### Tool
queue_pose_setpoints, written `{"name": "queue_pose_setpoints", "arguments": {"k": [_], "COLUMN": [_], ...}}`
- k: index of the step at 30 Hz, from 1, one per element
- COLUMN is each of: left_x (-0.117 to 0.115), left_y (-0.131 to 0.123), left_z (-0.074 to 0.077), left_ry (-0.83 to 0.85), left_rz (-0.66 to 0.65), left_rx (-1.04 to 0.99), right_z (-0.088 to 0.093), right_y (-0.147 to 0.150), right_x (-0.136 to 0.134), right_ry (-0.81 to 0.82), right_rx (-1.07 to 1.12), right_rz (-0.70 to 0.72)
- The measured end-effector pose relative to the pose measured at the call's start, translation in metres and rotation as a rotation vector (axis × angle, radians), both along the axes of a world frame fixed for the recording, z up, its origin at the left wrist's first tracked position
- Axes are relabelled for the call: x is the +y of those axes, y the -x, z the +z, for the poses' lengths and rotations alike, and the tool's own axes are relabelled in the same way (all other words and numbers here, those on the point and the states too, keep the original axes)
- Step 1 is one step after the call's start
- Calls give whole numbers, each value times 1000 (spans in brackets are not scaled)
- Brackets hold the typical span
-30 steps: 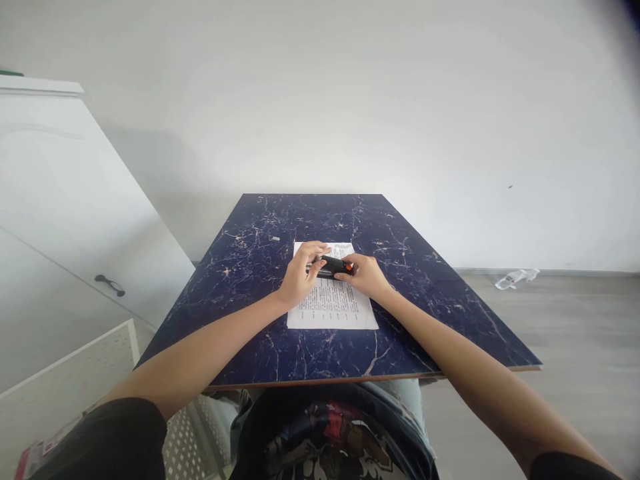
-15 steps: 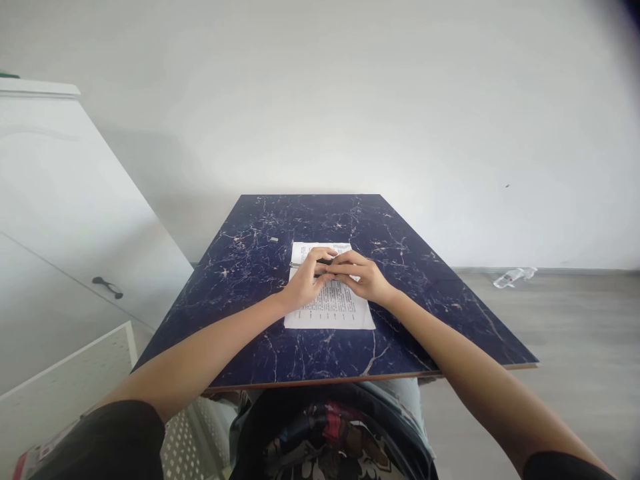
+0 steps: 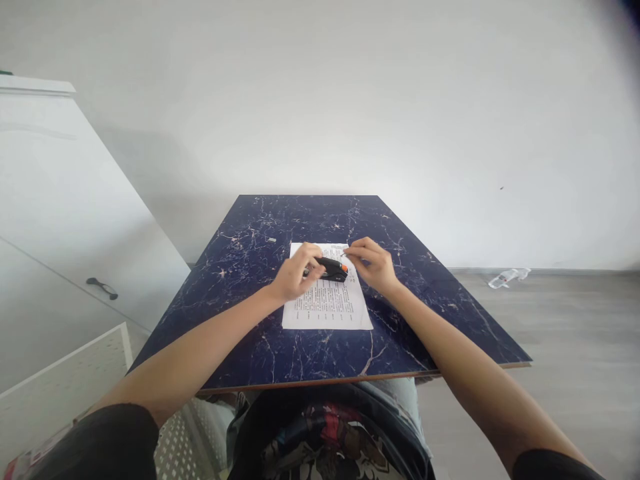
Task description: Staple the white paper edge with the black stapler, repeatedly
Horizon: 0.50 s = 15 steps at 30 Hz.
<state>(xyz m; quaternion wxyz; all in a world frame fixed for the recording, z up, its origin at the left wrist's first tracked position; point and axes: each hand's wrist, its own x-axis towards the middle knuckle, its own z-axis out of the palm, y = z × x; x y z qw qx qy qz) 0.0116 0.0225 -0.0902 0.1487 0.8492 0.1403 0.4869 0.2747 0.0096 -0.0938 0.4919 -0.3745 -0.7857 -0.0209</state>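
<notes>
A black stapler point(image 3: 334, 269) with an orange part at its right end lies across printed paper sheets point(image 3: 327, 310). My left hand point(image 3: 296, 272) is closed around the stapler's left end, the thumb at the front and the fingers behind. To the right of the stapler, my right hand point(image 3: 374, 263) is closed in a pinch over the sheets' right edge. A tiny thin thing point(image 3: 343, 255) shows at its fingertips, too small to name. My left fingers hide part of the stapler.
The sheets lie on a dark blue marbled table point(image 3: 250, 347). Farther back and left on it is a small pale piece point(image 3: 272, 240). A white cabinet point(image 3: 65, 200) stands at the left, and a clear plastic item point(image 3: 508, 278) lies on the floor at the right.
My right hand has moved right, away from my left hand and the stapler, uncovering the stapler's orange end. The stapler now lies lower across the sheets, in my left hand.
</notes>
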Motion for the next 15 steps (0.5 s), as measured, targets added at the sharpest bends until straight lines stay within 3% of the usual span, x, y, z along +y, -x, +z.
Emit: {"name": "queue_pose_setpoints", "arguments": {"k": [5,8,12,15], "left_x": [49,81,109,118], "left_y": [50,83,104,105], "left_z": [12,6,-16,-33], "left_ry": [16,38,106,167], "left_rz": [613,830,894,835], "left_rx": [30,159,357,492], "right_z": [-10,-26,-40,-41], "right_y": [-72,-113,-137,-138], "right_x": [37,53,61,64], "right_ry": [405,578,643,663], "right_rx": [191,168,238,228], "right_rz": [-380,-573,-650,-654]}}
